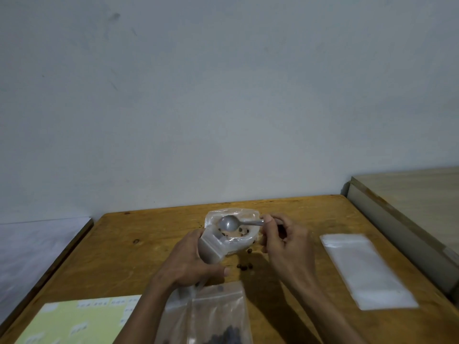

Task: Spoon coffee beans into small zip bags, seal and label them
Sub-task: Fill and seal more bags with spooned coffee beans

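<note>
My left hand (191,261) grips a small clear zip bag (211,249) by its open top and holds it upright. My right hand (283,239) pinches the handle of a metal spoon (229,223), whose bowl hovers over an open plastic bag of coffee beans (246,217) at the table's far middle. The spoon bowl looks empty. A few loose beans (244,266) lie on the wood between my hands. Near the front edge lies a zip bag with dark beans (221,316) in it.
A stack of unused clear zip bags (365,269) lies flat to the right. A yellow-green label sheet (74,321) sits at the front left. The wooden table (124,256) meets a wall behind; a lighter surface (409,192) adjoins on the right.
</note>
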The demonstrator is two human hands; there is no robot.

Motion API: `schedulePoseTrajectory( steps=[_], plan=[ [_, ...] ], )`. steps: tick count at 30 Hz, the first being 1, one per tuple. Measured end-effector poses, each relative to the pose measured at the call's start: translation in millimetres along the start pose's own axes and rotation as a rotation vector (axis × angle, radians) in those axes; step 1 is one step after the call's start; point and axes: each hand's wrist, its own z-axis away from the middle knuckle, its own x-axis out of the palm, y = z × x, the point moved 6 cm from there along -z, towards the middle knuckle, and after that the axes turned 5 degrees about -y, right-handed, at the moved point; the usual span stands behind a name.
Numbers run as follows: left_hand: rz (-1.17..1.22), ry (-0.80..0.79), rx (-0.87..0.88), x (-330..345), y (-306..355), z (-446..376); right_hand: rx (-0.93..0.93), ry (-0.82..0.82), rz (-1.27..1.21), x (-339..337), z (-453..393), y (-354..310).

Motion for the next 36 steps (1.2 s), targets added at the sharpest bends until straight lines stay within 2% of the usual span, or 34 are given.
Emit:
schedulePoseTrajectory(
  steps=[4,8,12,14,17,21,23,26,28,30,33,36],
  plan=[
    [0.026,0.014,-0.005,-2.5,-0.8,0.7,0.177,0.053,0.019,6.2,-8.9,28.2],
    [0.036,0.022,0.003,-3.3,2.1,3.4,0.338,-0.005,0.042,17.9,-12.4,53.4],
    [0.057,0.036,0.009,-8.0,3.1,8.7,0.407,-0.080,0.106,19.5,-10.6,51.1],
    [0.081,0.071,0.044,-11.4,6.2,13.0,0.353,-0.055,0.249,17.4,-9.3,46.0],
    [0.126,0.125,0.073,-18.2,10.1,18.7,0.136,-0.018,0.348,17.7,-2.8,10.0],
    [0.206,0.211,0.107,-32.9,15.8,24.2,-0.042,-0.224,0.305,44.4,4.9,-39.2],
    [0.227,0.291,0.145,-42.8,25.5,29.5,-0.079,-0.257,0.250,55.2,3.1,-54.2],
    [0.314,0.383,0.211,-62.6,34.2,38.9,-0.190,-0.179,0.216,55.2,-4.4,-70.2],
    [0.454,0.408,0.256,-76.1,34.9,44.6,-0.277,-0.107,0.224,47.1,-11.4,-76.5],
    [0.617,0.484,0.278,-90.7,33.6,52.5,-0.299,-0.133,0.247,42.3,-18.2,-78.8],
    [0.632,0.567,0.290,-102.0,33.2,58.8,-0.288,-0.169,0.235,36.2,-21.7,-80.7],
    [0.737,0.592,0.266,-99.8,30.7,59.1,-0.170,-0.264,0.064,38.5,-19.0,-76.7]
  ],
)
